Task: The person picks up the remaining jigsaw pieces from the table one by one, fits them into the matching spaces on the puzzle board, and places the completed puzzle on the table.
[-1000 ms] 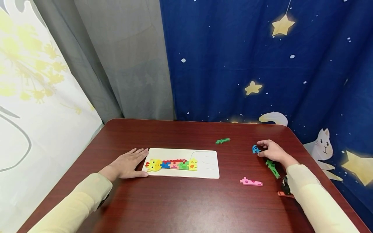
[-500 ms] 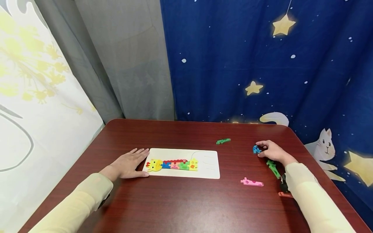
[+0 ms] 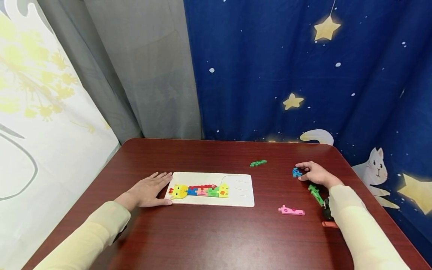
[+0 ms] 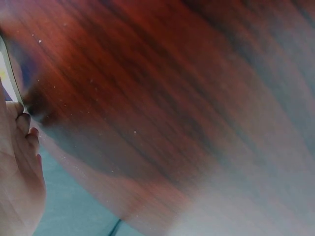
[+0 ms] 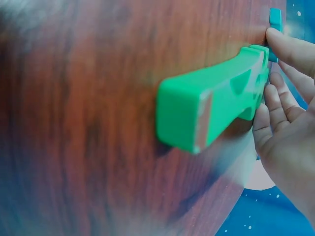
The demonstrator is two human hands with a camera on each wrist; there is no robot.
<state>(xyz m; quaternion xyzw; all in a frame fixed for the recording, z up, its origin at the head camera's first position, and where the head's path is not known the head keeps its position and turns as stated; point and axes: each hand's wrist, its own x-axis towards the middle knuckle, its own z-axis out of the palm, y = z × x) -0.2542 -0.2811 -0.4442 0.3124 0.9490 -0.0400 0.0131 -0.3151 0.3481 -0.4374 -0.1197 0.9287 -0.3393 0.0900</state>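
At the left end of a white puzzle board (image 3: 239, 187), my left hand (image 3: 148, 190) lies with fingers spread, its fingertips and thumb touching the board's edge. The board bears a colourful giraffe puzzle (image 3: 202, 191) with a yellow head and blue, pink, green and yellow pieces. At the right of the table, my right hand (image 3: 315, 175) pinches a small blue puzzle piece (image 3: 296, 173) between thumb and fingers. The thumb partly covers that piece in the right wrist view. Just below this hand lies a green puzzle piece (image 5: 211, 98), close to the curled lower fingers.
A pink piece (image 3: 291, 211) lies right of the board, and another green piece (image 3: 258, 163) lies behind it. An orange-red piece (image 3: 330, 224) is partly hidden by the right sleeve. The brown table (image 3: 216, 240) backs onto grey and blue curtains.
Hardly anything differs. The right forearm has shifted slightly to the left, baring a little more of the wrist's black device; the left hand keeps its place.
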